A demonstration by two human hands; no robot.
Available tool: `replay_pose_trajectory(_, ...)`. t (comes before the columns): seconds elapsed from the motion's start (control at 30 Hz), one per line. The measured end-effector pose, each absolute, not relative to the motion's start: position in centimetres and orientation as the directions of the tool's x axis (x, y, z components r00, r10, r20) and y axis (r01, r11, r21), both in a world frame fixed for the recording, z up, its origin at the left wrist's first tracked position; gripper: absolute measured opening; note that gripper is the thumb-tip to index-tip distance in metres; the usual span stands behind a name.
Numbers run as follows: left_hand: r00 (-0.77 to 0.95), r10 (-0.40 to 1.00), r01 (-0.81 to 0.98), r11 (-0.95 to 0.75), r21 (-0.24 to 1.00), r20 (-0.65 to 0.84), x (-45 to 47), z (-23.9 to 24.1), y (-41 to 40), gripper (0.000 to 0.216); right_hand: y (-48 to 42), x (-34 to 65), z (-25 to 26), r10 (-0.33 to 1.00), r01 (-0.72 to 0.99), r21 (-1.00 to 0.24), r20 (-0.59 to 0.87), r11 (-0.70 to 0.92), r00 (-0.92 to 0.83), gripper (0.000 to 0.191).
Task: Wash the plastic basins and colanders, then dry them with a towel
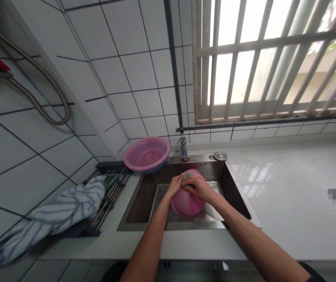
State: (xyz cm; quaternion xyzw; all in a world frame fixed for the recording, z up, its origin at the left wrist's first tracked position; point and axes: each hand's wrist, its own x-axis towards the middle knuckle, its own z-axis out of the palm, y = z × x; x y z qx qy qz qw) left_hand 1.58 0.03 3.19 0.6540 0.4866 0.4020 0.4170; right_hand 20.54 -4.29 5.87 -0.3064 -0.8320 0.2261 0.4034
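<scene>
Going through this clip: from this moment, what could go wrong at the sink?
The pink mesh basket might slip or turn in the sink if the left grip at its side is loose. The green scrubber, mostly covered by the right grip, could slide free. The pink basin sits at the sink's back left corner, so a knock might tip it in.

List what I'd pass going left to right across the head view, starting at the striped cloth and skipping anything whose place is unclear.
Striped cloth → pink basin → pink mesh colander in the sink → round metal drain strainer on the sink's far right corner.
</scene>
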Motion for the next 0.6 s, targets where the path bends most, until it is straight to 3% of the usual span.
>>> replay_pose_trajectory(0.13,0.188,0.975,0.337,-0.177,0.925,0.119,1.3,3.4,0.0,0.068,-4.1,20.5,6.0,0.647,0.342,-0.562,0.540,0.754,-0.539,0.018)
replay_pose_trajectory(0.3,0.192,0.976,0.317,-0.161,0.934,0.103,1.5,4.2,-0.4,0.064,-2.0,24.2,5.1,0.866,0.610,-0.635,0.463,0.474,-0.191,0.021)
replay_pose_trajectory(0.4,0.166,0.982,0.328,-0.143,0.934,0.092,1.7,4.3,-0.4,0.065,-1.5,25.5,4.9,0.903,0.631,-0.680,0.422,0.375,-0.082,0.021)
replay_pose_trajectory(0.5,0.106,0.990,0.325,-0.124,0.938,0.094,1.7,4.1,-0.2,0.064,-2.3,24.6,5.6,0.869,0.563,-0.680,0.470,0.470,-0.158,0.021)
replay_pose_trajectory(0.6,0.026,0.992,0.294,-0.123,0.948,0.121,1.3,3.8,-0.1,0.062,-3.9,22.1,6.6,0.770,0.459,-0.619,0.532,0.638,-0.353,0.021)
